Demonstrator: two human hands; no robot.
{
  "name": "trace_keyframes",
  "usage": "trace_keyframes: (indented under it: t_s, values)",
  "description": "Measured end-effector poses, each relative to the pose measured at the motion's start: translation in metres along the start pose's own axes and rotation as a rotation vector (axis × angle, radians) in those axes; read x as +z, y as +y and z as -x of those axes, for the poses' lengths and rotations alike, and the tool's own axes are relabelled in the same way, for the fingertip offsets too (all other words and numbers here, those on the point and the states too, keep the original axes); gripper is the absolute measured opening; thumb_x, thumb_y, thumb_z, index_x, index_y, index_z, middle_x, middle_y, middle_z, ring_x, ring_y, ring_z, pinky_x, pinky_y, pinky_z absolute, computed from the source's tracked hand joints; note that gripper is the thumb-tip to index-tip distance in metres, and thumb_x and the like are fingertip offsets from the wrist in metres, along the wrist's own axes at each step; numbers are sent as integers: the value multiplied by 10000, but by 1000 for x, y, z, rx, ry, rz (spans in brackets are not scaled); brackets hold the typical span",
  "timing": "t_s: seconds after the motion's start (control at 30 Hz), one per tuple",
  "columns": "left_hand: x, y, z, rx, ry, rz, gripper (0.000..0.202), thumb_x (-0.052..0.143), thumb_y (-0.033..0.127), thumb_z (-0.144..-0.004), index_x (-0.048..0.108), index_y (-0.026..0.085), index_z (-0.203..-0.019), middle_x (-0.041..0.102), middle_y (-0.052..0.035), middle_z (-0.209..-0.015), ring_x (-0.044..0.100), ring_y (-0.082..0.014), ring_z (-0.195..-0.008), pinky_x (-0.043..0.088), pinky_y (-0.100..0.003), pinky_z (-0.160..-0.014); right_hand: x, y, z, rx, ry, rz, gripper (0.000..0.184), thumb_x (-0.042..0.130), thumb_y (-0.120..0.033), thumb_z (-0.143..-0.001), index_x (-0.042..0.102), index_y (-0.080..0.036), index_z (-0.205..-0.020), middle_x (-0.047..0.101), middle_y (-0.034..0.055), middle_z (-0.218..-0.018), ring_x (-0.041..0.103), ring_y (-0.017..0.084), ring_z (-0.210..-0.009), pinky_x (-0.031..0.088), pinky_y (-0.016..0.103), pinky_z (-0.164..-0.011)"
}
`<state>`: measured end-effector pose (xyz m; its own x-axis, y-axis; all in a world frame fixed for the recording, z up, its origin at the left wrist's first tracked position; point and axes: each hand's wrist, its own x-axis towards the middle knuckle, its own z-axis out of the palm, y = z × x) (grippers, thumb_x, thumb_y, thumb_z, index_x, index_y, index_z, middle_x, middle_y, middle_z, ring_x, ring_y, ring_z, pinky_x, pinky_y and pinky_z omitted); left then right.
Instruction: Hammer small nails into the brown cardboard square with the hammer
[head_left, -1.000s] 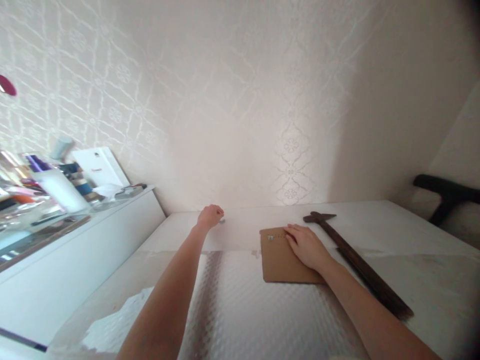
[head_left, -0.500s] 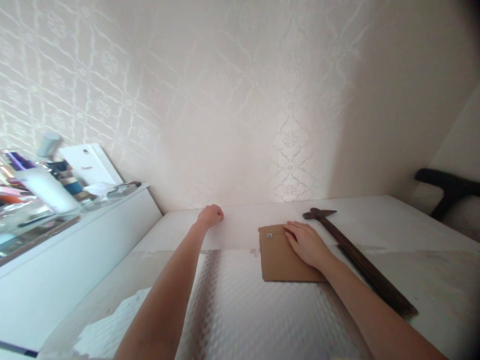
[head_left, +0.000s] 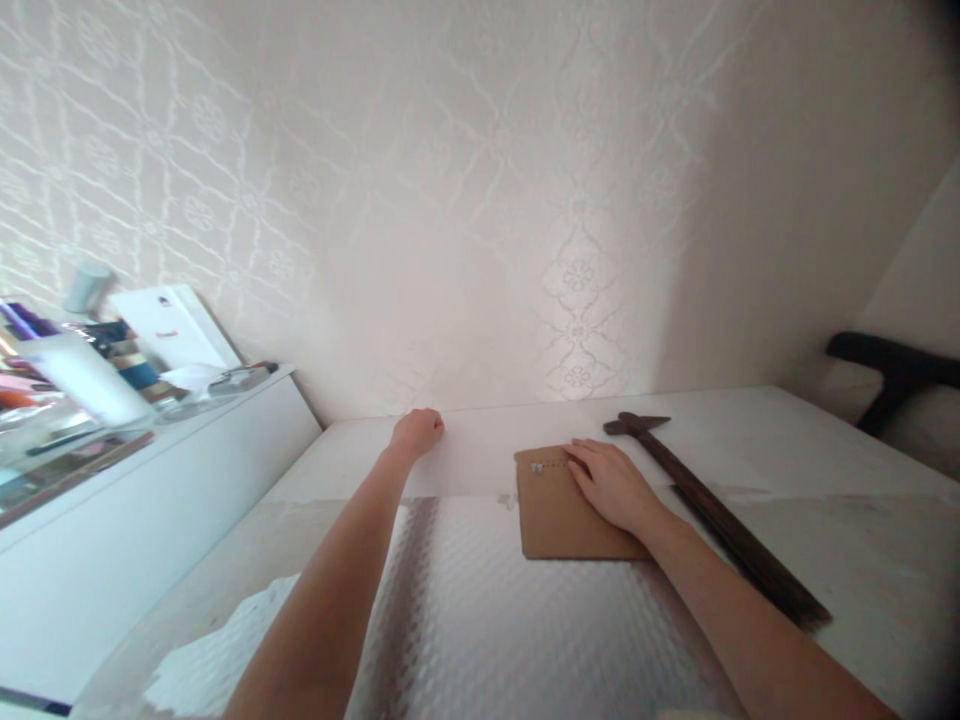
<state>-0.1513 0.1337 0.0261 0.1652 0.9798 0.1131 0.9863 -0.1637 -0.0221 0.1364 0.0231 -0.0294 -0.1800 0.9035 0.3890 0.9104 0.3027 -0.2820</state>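
Observation:
My left hand (head_left: 417, 432) is stretched far forward on the white table (head_left: 750, 430), near the wall, with its fingers curled under. In the earliest frame a small grey thing lay at its fingertips; it is now hidden. My right hand (head_left: 611, 483) lies flat, fingers together, on a brown cardboard piece (head_left: 559, 510). That piece bears a few small metal bits near its far left corner. A sheet of bubble wrap (head_left: 495, 620) covers the table beneath my forearms.
A long dark wooden hammer (head_left: 705, 510) lies diagonally right of the cardboard. A white shelf (head_left: 150, 470) on the left carries bottles and a white board. A dark chair arm (head_left: 892, 370) shows at far right. Patterned wallpaper rises behind the table.
The left hand's fingers have closed over the small grey thing that showed at its fingertips a second ago. The view has drifted slightly; the right hand has stayed on the cardboard.

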Motion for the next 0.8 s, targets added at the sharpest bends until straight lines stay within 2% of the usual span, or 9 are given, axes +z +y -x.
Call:
trace_keyframes:
  t_s: [0.43, 0.8]
  values:
    - [-9, -1, 0, 33, 32, 30, 227, 436, 201, -794, 647, 200, -879, 639, -53, -984, 553, -171, -950, 412, -256, -831, 2, 1, -1, 3, -2, -1, 349, 375, -224, -837, 585, -138, -1103, 563, 115, -1164, 486, 221, -1086, 321, 381, -956]
    - [-14, 2, 2, 35, 76, 105, 228, 414, 223, -811, 627, 163, -866, 638, -92, -948, 561, -205, -932, 423, -299, -797, 3, 0, -1, 0, -5, 3, 360, 363, -224, -842, 579, -122, -1112, 561, 119, -1164, 484, 223, -1081, 320, 373, -953]
